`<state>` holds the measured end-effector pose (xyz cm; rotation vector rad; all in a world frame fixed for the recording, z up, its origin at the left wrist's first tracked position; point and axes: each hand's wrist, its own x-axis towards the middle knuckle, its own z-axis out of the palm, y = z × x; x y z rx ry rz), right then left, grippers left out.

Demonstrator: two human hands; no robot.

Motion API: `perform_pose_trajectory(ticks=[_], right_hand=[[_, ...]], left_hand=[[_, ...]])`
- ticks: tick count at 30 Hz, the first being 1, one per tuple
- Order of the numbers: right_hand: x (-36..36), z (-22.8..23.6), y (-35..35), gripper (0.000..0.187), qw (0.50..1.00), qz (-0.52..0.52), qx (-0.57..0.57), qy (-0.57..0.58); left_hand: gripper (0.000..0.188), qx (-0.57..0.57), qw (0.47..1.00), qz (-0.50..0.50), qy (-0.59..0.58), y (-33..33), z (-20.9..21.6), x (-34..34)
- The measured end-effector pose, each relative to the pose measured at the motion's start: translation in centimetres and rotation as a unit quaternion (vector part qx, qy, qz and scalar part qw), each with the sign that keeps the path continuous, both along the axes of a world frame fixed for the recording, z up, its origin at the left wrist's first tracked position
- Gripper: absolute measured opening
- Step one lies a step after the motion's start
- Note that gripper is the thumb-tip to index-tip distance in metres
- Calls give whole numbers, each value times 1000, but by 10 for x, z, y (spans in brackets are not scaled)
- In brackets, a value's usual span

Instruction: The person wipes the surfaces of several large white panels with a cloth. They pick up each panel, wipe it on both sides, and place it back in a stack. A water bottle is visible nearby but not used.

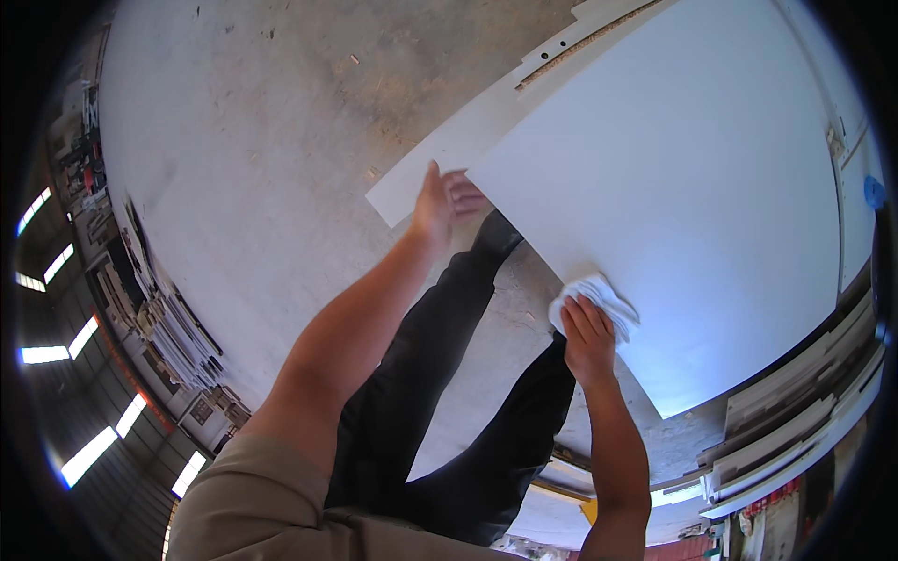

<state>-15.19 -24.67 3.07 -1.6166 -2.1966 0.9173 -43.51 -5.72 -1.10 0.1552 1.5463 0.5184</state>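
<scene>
A large white panel (711, 187) spreads across the right half of the view, its near edge facing me. At that edge my right hand (589, 341) presses a bunched white cloth (613, 304) against the panel, fingers laid over it. Beside the panel's left corner is my left hand (447, 198), thumb raised and fingers apart, holding nothing. Its fingertips come close to the corner; whether they touch it I cannot tell. Under the panel a narrower white board (412, 182) sticks out to the left.
Beyond the panel lies a board with dark holes and a rough chipboard edge (589, 45). Stacked boards (776, 439) stand at the lower right, and more lean at the far left (159, 299). Wood scraps dot the concrete floor (253, 122). My legs (412, 365) are close to the panel.
</scene>
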Motion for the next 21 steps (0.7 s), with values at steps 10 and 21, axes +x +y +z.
perform_pose_trajectory(ticks=[10,21], right_hand=[[114,38,-296,46,829,-405,-345,-172],[118,54,-300,64,592,-656,-390,259]], left_hand=[[59,-66,975,-160,-137,-116,16,114],[56,0,991,-89,-101,-156,-7,173]])
